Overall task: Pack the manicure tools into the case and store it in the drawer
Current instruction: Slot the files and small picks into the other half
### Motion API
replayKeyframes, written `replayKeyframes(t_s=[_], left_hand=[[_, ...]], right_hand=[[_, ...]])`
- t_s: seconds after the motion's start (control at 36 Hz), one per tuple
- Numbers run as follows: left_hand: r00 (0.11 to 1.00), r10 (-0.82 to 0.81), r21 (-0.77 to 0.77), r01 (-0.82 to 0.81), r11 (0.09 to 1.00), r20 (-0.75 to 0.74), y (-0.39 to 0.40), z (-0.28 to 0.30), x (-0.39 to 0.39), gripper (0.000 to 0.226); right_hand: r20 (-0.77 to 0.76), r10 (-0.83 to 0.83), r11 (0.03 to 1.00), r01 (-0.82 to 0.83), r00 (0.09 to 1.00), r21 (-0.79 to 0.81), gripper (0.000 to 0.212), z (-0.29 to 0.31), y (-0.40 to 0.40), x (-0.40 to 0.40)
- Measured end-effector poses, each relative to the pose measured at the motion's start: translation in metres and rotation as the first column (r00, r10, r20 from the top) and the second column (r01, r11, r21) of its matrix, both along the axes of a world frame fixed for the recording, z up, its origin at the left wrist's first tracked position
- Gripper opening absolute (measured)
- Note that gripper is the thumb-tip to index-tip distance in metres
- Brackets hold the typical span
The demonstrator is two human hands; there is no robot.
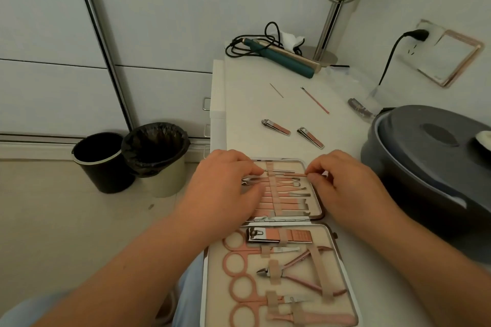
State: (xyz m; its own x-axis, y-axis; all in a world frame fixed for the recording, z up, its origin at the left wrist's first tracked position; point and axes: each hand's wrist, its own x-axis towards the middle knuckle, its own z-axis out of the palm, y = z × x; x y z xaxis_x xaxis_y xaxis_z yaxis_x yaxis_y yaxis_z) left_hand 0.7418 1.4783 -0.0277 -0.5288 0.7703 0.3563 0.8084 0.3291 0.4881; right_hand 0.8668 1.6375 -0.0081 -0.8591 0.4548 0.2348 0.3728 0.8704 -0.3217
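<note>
Four tools lie loose on the white desk (pixel 345 172), well beyond the open case (pixel 316 216): two clippers (pixel 275 127) (pixel 310 137), a thin pink stick (pixel 315 100) and a fine needle-like pick (pixel 276 90). The right hand (pixel 348 188) pinches the end of a slim pink-handled tool (pixel 295 175), feeding it under the upper half's elastic strap (pixel 273 188). The left hand (pixel 223 183) rests flat on that half, fingertips together near the strap; whether it grips anything cannot be told.

Likely trouble: the narrow steel tip could catch on the strap's edge and bunch the band, or nudge the neighbouring tools out of their row. The smooth, thin pick and stick may roll or be overlooked on the pale surface. Closing the hinged case with a tool half-seated would probably jam its metal rim.

Its lining looks soft and cream-coloured. The lower half holds ring-handled scissors (pixel 240 268), nippers (pixel 297 271) and a large clipper (pixel 279 236), all rose-toned metal.
</note>
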Motion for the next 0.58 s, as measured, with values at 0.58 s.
replayKeyframes(t_s=[0.58], left_hand=[[1.000,-0.025,0.013,0.025,1.000,-0.005,-0.001,-0.002,-0.001,0.033]], right_hand=[[0.056,0.087,0.994,-0.091,0.995,0.064,0.015,-0.002,-0.009,-0.028]])
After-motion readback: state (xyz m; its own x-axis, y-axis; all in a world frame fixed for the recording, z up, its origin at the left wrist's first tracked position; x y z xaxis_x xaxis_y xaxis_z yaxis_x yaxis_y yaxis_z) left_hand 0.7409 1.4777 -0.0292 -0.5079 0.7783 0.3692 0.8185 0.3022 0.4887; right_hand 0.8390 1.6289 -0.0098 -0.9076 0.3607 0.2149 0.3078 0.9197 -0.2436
